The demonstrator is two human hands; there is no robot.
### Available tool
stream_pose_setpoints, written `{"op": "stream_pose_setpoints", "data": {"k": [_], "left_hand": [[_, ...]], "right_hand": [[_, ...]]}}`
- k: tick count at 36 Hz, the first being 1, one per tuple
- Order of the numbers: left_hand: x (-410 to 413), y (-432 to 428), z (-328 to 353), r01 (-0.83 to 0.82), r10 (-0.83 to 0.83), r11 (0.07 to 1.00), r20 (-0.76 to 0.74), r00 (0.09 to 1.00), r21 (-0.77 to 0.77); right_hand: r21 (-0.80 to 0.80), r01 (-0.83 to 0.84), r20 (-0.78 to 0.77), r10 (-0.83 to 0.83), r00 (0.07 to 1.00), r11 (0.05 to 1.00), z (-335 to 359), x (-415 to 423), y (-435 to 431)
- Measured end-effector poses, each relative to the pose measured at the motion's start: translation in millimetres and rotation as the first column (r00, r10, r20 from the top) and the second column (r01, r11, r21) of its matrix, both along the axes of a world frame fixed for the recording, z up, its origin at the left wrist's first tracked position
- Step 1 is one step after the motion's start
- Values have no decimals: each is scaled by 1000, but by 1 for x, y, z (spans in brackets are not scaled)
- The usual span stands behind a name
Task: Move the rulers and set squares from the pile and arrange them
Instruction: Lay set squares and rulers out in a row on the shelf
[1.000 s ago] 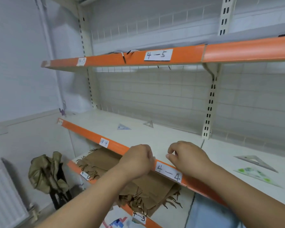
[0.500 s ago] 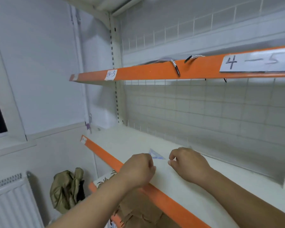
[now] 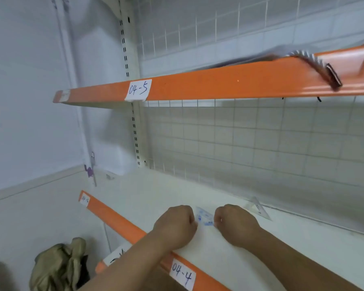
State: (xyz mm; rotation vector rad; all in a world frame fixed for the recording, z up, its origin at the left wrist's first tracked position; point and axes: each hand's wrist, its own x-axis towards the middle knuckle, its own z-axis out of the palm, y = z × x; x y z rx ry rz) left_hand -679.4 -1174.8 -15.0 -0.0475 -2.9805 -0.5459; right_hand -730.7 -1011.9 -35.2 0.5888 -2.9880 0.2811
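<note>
Set square [image 3: 205, 217] shows between curled left hand [image 3: 174, 226] and right hand [image 3: 235, 224], by the shelf's [image 3: 139, 194] orange near edge; whether they pinch it is unclear.

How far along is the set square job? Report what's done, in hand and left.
Done: one clear set square lies on shelf 04-4 near the back mesh. In hand: a blue-printed set square sits between the curled left hand and right hand; whether they grip it is unclear. Left: cannot tell, since the pile is out of view and no ruler shows.
</note>
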Motion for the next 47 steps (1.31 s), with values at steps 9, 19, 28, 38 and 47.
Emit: {"op": "stream_pose_setpoints", "data": {"k": [9, 19, 28, 38, 47], "left_hand": [[-51, -34, -8, 152, -151, 987, 37, 988, -42], [-75, -43, -22, 227, -222, 973, 109, 969, -32], [-77, -46, -27, 228, -222, 974, 194, 956, -5], [-70, -22, -24, 27, -300, 794, 352, 887, 607], [-68, -15, -15, -171, -271, 680, 461, 845, 713]], "right_hand": [[0, 81, 158, -80, 984, 997, -4, -34, -34], [51, 191, 271, -198, 942, 980, -10, -41, -51], [-108, 236, 328, -189, 925, 966, -8, -32, -51], [-676, 492, 559, -51, 827, 548, -1, -29, -52], [-655, 471, 579, -7, 815, 592, -6, -22, -49]]}}
